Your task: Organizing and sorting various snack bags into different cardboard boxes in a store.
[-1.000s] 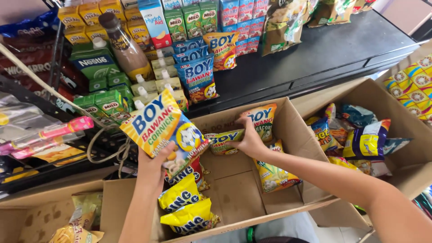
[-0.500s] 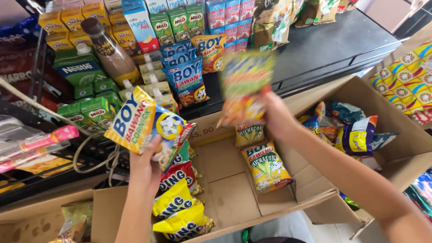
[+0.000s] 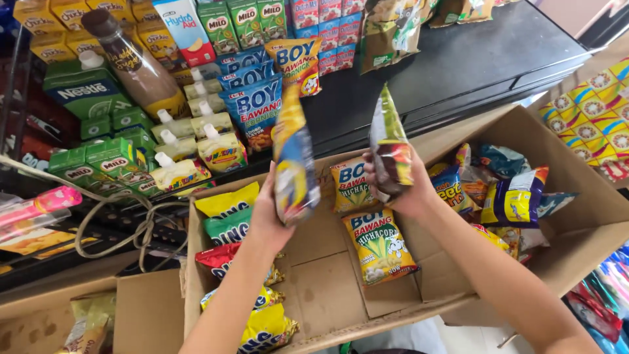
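Fingers of both hands grip snack packets edge-on above open box.

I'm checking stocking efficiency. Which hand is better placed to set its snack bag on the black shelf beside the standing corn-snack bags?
Probably the left hand: its yellow-blue bag is raised right below the standing corn-snack bags. The right hand holds its green-red bag farther right, over the box.

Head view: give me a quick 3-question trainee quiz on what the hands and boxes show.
1. True or false: each hand holds a snack bag.
2. Where do the two yellow corn snack bags lie? A) middle cardboard box B) black counter C) floor
3. What stands left of the blue bags on the shelf?

Key:
1. True: left hand grips a yellow-blue bag, right hand a green-dark bag.
2. A, the middle cardboard box.
3. Small white-capped bottles.
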